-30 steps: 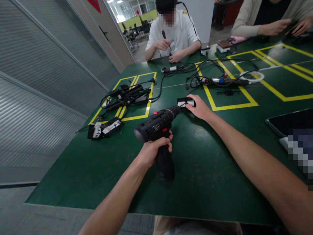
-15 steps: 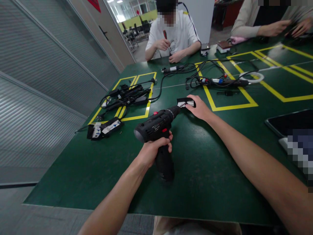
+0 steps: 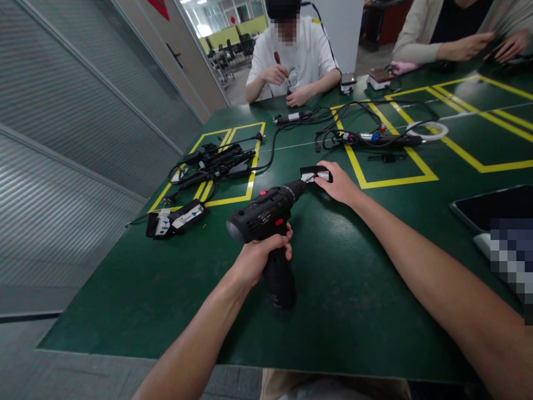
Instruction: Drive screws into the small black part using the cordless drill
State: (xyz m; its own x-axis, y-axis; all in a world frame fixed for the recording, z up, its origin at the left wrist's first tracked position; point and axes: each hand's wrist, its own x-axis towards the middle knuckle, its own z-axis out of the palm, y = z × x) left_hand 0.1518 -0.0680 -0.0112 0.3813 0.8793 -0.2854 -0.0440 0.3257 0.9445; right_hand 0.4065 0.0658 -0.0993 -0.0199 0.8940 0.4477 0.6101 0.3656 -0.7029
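My left hand (image 3: 266, 253) is wrapped round the grip of a black cordless drill (image 3: 260, 214) with red buttons. Its chuck points away to the upper right, and the bit reaches a small black box-like part with a white face (image 3: 308, 176). Whether the bit sits in a screw there is too small to tell. My right hand (image 3: 335, 180) pinches that part from its right side, thumb on the white face and fingers over the top, against the green table (image 3: 353, 266).
Black tools and cables (image 3: 216, 166) lie in a heap at the left, near two black-and-white parts (image 3: 187, 215). A corded tool (image 3: 375, 139) lies at the back right. Across the table, a person in white (image 3: 291, 61) holds a red-handled tool. A phone-like device (image 3: 495, 208) lies right.
The whole view has shifted very slightly. The drill, the small black part and both hands keep the same positions relative to each other.
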